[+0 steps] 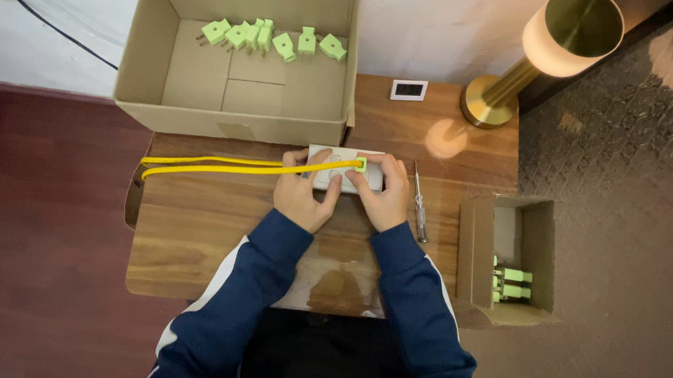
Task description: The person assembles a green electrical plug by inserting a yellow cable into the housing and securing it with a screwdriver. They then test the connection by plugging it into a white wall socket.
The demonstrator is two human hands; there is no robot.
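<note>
Both hands sit at worktop point(199, 231) centre on a white socket block point(345, 169). Left hand point(305, 192) presses the block's left half, fingers curled over the yellow cable point(226, 166) that runs off toward 9 o'clock. Right hand point(384, 194) grips the block's right end, thumb near the green plug point(360, 164) seated on top. Screwdriver point(419, 205) lies just beside the right hand at 3 o'clock. Large open box point(155, 41) at 11 o'clock holds loose green plugs point(274, 38). Small box point(472, 252) at 4 o'clock, lamp point(550, 43) at 1 o'clock.
</note>
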